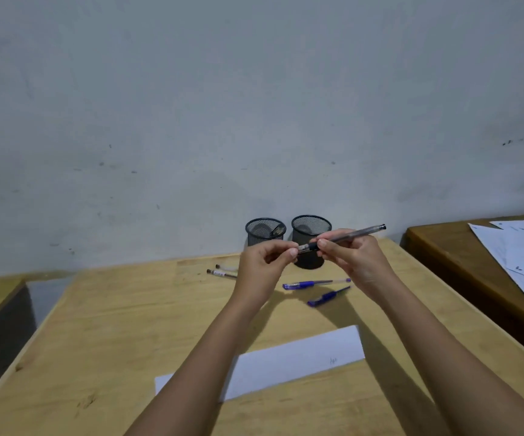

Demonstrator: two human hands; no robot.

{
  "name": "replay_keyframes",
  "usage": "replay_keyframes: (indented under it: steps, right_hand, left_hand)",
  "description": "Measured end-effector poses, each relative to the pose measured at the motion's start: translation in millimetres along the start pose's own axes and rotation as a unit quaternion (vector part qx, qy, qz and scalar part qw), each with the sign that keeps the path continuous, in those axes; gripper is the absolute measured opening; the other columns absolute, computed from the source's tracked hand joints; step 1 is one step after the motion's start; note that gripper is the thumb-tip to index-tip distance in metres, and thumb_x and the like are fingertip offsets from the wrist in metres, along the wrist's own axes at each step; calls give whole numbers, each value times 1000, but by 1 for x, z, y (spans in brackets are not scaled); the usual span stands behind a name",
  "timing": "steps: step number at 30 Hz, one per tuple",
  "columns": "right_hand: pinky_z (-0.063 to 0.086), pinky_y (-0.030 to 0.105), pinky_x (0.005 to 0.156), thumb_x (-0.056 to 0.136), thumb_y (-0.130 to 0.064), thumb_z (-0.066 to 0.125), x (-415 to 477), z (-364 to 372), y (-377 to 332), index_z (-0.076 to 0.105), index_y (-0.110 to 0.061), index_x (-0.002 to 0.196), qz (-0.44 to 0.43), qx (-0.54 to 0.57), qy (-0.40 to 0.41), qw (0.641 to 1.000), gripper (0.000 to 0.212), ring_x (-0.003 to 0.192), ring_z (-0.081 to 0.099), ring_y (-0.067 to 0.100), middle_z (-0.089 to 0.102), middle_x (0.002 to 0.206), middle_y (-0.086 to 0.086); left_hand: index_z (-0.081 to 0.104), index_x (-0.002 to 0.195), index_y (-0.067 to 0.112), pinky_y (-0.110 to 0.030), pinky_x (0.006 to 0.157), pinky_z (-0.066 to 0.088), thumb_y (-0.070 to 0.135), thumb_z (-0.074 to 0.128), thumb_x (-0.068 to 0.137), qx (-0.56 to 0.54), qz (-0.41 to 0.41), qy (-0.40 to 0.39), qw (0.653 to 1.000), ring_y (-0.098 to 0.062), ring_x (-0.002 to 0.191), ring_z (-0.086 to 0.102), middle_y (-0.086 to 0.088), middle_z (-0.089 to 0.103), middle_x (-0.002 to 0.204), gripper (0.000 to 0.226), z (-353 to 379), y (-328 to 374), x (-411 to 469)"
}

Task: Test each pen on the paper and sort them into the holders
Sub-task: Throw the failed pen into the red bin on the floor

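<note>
Pens lie side by side toward the far left of the light wooden table (112, 325): a clear-barrelled pen with a dark end (223, 266) and, just in front of it, a second clear pen with a labelled barrel (221, 273). Their right ends are hidden behind the left hand (263, 265).

Against the grey-white wall (254, 105) stands the left black wire-mesh holder (265, 231), upright, with something dark inside that is too small to tell. The right black wire-mesh holder (311, 226) stands just beside it, partly covered by the hands.

The left hand is raised above the table, and its thumb and forefinger pinch the lower left end of a clear pen with a black grip section (353, 235). The right hand (353, 258) is close beside it. Its fingertips clamp the same pen at the grip, and the barrel slants up to the right.

Below the hands, a blue-capped pen with a clear barrel (315, 284) lies on the table, and a second blue pen (328, 296) lies near it at an angle. Nearer the person, a white sheet of paper (295, 360) lies flat under the forearms, with a small scribble near its right edge.

At far right, loose white sheets (521, 256) rest on a darker wooden table (443, 243).
</note>
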State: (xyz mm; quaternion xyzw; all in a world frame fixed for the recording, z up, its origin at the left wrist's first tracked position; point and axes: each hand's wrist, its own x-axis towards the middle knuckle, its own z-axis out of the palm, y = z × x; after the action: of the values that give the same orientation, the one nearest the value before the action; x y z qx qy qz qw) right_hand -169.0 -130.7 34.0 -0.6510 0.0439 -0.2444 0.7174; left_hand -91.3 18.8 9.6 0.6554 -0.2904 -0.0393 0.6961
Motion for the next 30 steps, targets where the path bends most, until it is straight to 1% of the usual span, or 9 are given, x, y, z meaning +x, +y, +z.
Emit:
replay_keyframes:
  steps: [4, 8, 11, 13, 17, 21, 24, 28, 30]
  right_hand:
    - [56, 25, 79, 70, -3, 71, 8, -17, -18, 68, -6, 84, -10, -17, 62, 998, 14, 87, 70, 19, 72, 88, 12]
    - [56, 20, 75, 74, 2, 69, 2, -23, -17, 66, -7, 86, -7, 108, 179, 978, 15, 84, 70, 13, 73, 80, 3]
    - [54, 17, 71, 78, 3, 67, -10, -29, -22, 63, -7, 89, -35, 215, 264, 940, 16, 81, 67, 13, 68, 80, 3]
    - [53, 19, 74, 78, 1, 68, -21, -37, -28, 62, -8, 91, -62, 217, 302, 926, 16, 86, 66, 15, 67, 86, 6]
    - [53, 19, 73, 79, 2, 67, -60, -62, -52, 62, -5, 97, -119, 117, 355, 920, 19, 77, 68, 8, 72, 74, -3]
    - [54, 19, 74, 77, -5, 72, -127, -108, -80, 70, -15, 94, -146, -105, 427, 886, 19, 79, 67, 8, 71, 78, -7]
    - [50, 16, 71, 77, -5, 72, -183, -136, -87, 69, -14, 100, -120, -228, 448, 856, 25, 72, 65, 0, 69, 80, -5]
    - [49, 22, 79, 80, -6, 69, -254, -175, -74, 64, -6, 115, -55, -320, 478, 816, 35, 90, 62, 12, 67, 95, 2]
    - [51, 16, 75, 80, -5, 69, -285, -197, -57, 65, -4, 113, -26, -333, 489, 806, 34, 89, 63, 17, 67, 90, 1]
  left_hand:
    - [73, 86, 18, -18, 77, 53, 10, 67, 83, -4, 13, -24, 1000, -8, 77, 69, 3, 72, 77, 10, 16, 8, 26]
    - [73, 84, 23, -21, 82, 54, 12, 69, 82, -20, 19, -68, 997, -9, 85, 69, 5, 73, 83, 12, 35, 13, 40]
    - [73, 89, 13, -12, 71, 50, 10, 70, 81, -46, 14, -104, 993, 1, 73, 65, 5, 71, 80, 10, 62, 21, 36]
    - [73, 89, 11, -8, 63, 46, 9, 70, 81, -61, 18, -124, 990, 5, 64, 61, 6, 69, 77, 9, 80, 26, 30]
    - [73, 86, 16, -13, 65, 48, 17, 67, 84, -55, 29, -190, 980, -2, 74, 62, 4, 71, 79, 6, 119, 31, 14]
    - [72, 85, 18, -17, 69, 45, 27, 59, 90, 6, 64, -275, 959, 2, 73, 60, 7, 69, 80, 16, 168, 25, -20]
    - [68, 109, 12, -18, 82, 44, 28, 55, 92, 117, 69, -368, 920, -12, 102, 63, -3, 69, 110, 26, 200, 4, -51]
    - [50, 133, 20, -24, 102, 36, 37, 46, 95, 228, 82, -449, 860, -16, 132, 42, 2, 44, 145, 42, 238, -21, -93]
    - [41, 140, 19, -32, 114, 25, 41, 40, 96, 308, 125, -464, 821, -19, 141, 27, -2, 30, 154, 49, 259, -27, -104]
